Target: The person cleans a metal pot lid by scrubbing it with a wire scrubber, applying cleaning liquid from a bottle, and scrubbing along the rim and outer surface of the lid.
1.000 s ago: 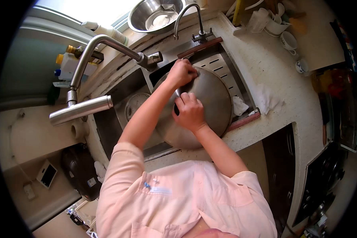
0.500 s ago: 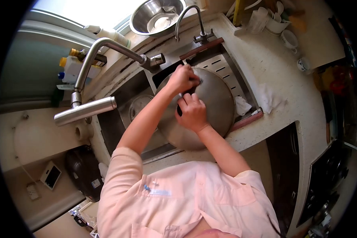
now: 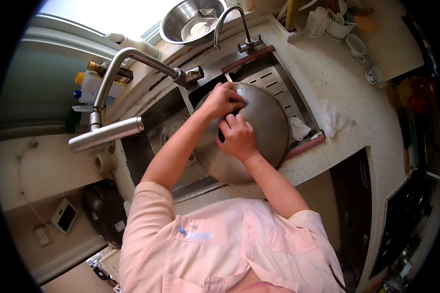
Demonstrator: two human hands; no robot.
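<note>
A steel bowl (image 3: 172, 25) is holding something pale (image 3: 198, 30); a white tub (image 3: 338, 31) is holding utensils. Over the metal sink (image 3: 142, 146), a smooth, domed round piece (image 3: 266, 132) — perhaps a lid — is resting. The right hand (image 3: 238, 136) is clamping its dark handle (image 3: 221, 136), the left hand (image 3: 222, 100) bunching around a dark, mostly hidden scrap (image 3: 245, 103).

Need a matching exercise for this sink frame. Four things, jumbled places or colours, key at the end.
Things
1. Steel bowl
2. Large round metal piece
3. Small patterned cup
4. Shirt

Places or colours
A. Pale pink
B. Beside the window
C. Over the sink, under the left hand and right hand
D. On the counter side, right of the sink

Pairs: 1-B, 2-C, 3-D, 4-A
</note>
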